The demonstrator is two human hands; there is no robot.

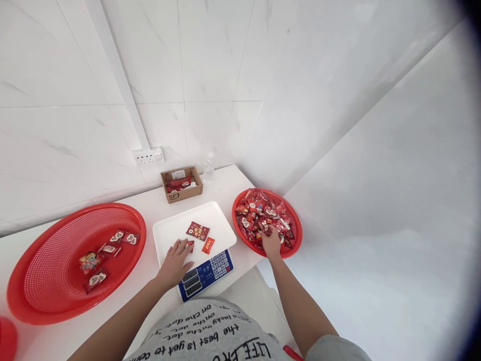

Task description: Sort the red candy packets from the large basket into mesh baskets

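Observation:
My left hand [175, 264] rests at the front left of the white scale tray [169, 228], its fingers over a small red packet [191, 245] that shows partly beside them. Also on the tray lie a dark red packet [198, 230] and a smaller bright red packet [208, 245]. On the right, my right hand [271, 241] reaches into a red basket [296, 235] full of red wrapped packets, and its fingers close on a dark red packet [266, 228]. Below the tray shows the blue keypad panel [206, 273] of the scale.
A large red basket [48, 313] at the left holds several packets. Behind the scale stand a cardboard box [184, 193] with red packets and a clear bottle [209, 168]. A socket strip [148, 156] is on the wall. Part of another red container [6, 338] shows at the lower left.

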